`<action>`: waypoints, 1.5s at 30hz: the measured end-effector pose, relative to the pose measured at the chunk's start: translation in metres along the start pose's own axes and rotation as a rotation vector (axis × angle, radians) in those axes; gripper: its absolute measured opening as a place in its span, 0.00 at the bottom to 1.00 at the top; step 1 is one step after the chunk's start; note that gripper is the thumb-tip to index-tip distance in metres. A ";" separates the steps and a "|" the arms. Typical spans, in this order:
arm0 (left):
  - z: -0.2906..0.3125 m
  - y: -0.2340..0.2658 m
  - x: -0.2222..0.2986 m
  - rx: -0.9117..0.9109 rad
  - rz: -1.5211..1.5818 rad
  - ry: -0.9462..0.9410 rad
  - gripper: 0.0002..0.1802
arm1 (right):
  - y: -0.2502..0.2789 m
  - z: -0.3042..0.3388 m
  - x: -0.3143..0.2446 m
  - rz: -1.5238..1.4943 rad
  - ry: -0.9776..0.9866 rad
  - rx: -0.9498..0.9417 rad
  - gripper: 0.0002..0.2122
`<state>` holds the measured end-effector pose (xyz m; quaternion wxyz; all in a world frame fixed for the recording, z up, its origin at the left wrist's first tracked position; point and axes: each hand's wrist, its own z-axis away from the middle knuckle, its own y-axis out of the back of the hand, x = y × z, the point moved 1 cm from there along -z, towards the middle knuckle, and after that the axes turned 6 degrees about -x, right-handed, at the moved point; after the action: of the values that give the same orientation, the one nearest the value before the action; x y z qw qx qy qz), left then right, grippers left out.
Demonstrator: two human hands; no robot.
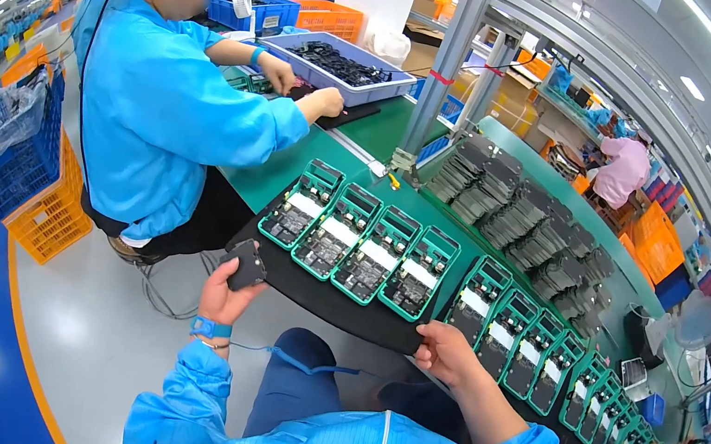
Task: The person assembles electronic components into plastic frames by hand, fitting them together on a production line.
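- Bright factory hall, with ceiling lamps above and a long green desk [420, 203] running from the upper left toward the lower right.
- At the desk's far side, beside a metal post [450, 64], dark flat plates [493, 187] stand in many leaning stacks.
- Left hand [220, 298]: fingers grasping a small dark plate [247, 267], held up just off the near left end of a black mat [351, 304]. A blue strap [211, 328] circles this wrist, its cord trailing across the lap.
- Right hand [448, 355]: thumb and fingers pinching the black mat at its near right corner.
- Four green trays [376, 254] sit side by side on that mat, each holding dark circuit parts with a white strip across the middle.
- To the right, more green trays of the same kind continue in a row along the desk, growing small toward the rim of the view.
- On the left, a co-worker [173, 130] in a blue jacket and dark cap works with both hands at the desk, near a pale purple bin [371, 98] of black parts.
- Behind that co-worker, a blue crate [24, 167] rests by an orange crate [53, 204] on the floor.
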<state>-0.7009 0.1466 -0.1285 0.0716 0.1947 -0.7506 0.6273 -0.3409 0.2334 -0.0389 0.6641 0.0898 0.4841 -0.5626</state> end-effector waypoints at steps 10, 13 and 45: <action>-0.014 -0.006 -0.001 0.229 -0.135 -0.005 0.20 | 0.014 -0.023 -0.001 -0.177 -0.100 -0.023 0.02; -0.013 -0.005 -0.004 0.208 -0.113 -0.028 0.19 | 0.011 -0.015 0.004 0.028 0.105 -0.089 0.12; 0.081 -0.125 -0.152 0.076 -0.073 0.104 0.28 | 0.098 0.231 0.055 0.242 0.403 0.234 0.20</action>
<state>-0.5035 0.0815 -0.0842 0.1259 0.1915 -0.7138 0.6618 -0.1395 0.0774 -0.0024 0.6017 0.3336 0.5241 -0.5020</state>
